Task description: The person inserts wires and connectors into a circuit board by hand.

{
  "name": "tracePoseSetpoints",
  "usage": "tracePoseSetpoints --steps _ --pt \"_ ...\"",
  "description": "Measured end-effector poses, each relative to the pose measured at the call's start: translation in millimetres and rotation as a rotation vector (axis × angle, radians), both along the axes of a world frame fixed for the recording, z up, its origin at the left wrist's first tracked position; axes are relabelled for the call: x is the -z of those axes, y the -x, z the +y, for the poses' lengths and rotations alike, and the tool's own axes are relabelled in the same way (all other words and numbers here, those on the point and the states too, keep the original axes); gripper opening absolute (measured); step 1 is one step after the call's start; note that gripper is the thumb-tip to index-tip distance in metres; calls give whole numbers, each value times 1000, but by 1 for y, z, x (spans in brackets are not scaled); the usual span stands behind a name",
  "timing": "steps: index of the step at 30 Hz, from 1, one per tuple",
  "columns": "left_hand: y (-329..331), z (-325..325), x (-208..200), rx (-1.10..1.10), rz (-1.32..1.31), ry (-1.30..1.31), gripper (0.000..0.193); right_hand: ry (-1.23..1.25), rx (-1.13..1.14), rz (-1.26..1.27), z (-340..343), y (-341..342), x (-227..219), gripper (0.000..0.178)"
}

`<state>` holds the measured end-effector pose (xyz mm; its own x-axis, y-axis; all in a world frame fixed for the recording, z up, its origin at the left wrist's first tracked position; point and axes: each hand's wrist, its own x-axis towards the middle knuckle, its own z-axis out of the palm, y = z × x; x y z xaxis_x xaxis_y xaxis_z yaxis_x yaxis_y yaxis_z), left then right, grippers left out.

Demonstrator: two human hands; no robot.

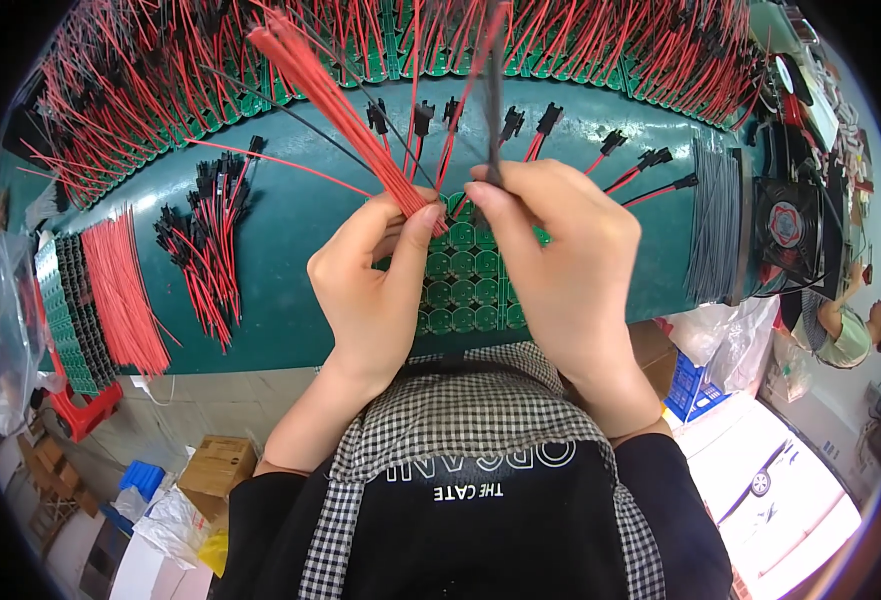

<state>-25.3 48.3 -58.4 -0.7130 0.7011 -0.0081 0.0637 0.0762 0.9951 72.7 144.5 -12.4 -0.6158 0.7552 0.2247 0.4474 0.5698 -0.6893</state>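
Red wires (pixel 342 115) are sitting bundled in the left grip (pixel 368 275), clamped near their lower ends. Right grip (pixel 575 245) is pinching dark wires (pixel 494 110), blurred, count unclear. Green boards (pixel 472 292) are lying on the desk (pixel 280 330) between both grips, black connectors (pixel 422 118) fanning out beyond them. Step in hand looks like singling out wires over the boards; next move is probably calling for a light pinch, strands kept separate.

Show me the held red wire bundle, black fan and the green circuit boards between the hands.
Held red wire bundle (pixel 349 122): head view, mid-length of strands.
Black fan (pixel 785 222): head view, its hub.
Green circuit boards (pixel 462 265): head view, a middle board.
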Motion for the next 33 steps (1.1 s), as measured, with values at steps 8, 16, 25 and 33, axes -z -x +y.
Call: tracePoseSetpoints --steps 8,16,25,33 --pt "-3 2 -3 22 -45 17 14 366 139 411 8 -23 -3 10" --pt "-3 -13 -11 38 -61 8 11 550 -29 321 -3 -31 7 10" --pt "49 -40 -13 -131 -97 -162 16 539 11 256 -7 -42 5 3" --pt "72 -26 -6 1 -326 -400 16 725 27 304 -14 -50 5 8"
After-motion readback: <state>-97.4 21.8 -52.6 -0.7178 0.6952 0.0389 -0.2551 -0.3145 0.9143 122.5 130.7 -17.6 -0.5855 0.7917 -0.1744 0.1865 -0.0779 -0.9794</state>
